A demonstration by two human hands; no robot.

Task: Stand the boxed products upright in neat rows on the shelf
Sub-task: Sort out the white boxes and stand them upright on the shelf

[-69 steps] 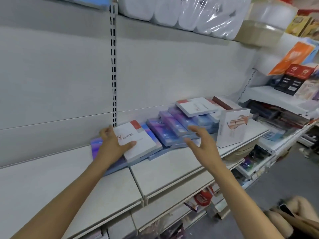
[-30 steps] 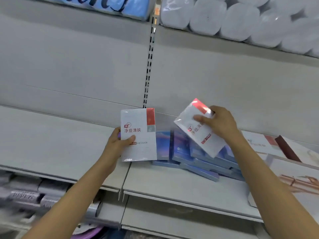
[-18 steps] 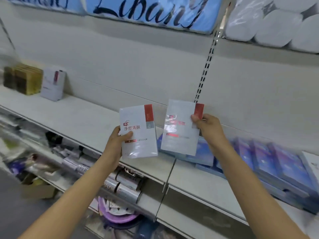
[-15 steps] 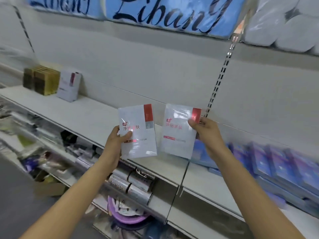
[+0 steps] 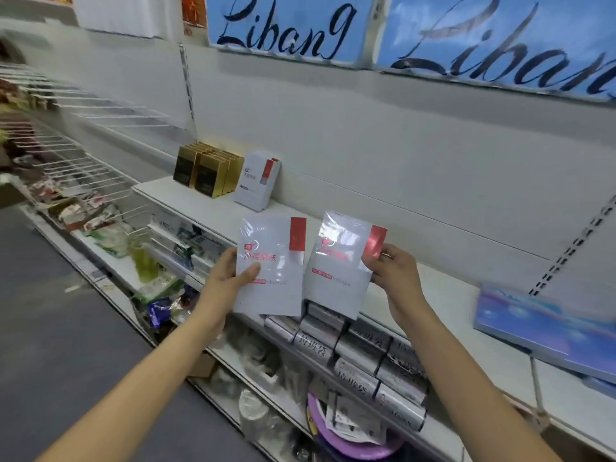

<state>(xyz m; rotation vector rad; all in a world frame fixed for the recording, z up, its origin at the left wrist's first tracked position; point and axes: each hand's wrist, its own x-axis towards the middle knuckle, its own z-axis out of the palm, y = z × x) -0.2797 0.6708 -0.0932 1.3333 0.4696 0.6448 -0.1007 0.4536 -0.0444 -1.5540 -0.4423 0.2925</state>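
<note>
I hold two flat white boxes with red corner patches upright in the air in front of the white shelf (image 5: 443,295). My left hand (image 5: 226,278) grips the left white box (image 5: 271,278) by its left edge. My right hand (image 5: 395,275) grips the right white box (image 5: 340,278) at its upper right corner. Far left on the shelf, two matching white boxes (image 5: 256,181) stand upright against the back wall beside several gold boxes (image 5: 208,170). Blue boxes (image 5: 540,331) lie flat at the right.
Silver rolls (image 5: 360,358) are stacked on the shelf below, with a purple basin (image 5: 346,445) under them. Wire racks (image 5: 83,151) with packets run off to the left. Blue packs with script lettering (image 5: 433,38) sit on the shelf above. Grey floor lies at the lower left.
Both hands picked white boxes off the flat pile and turned them upright. My view and hands have swung left along the shelf, bringing the gold and white standing boxes closer.
</note>
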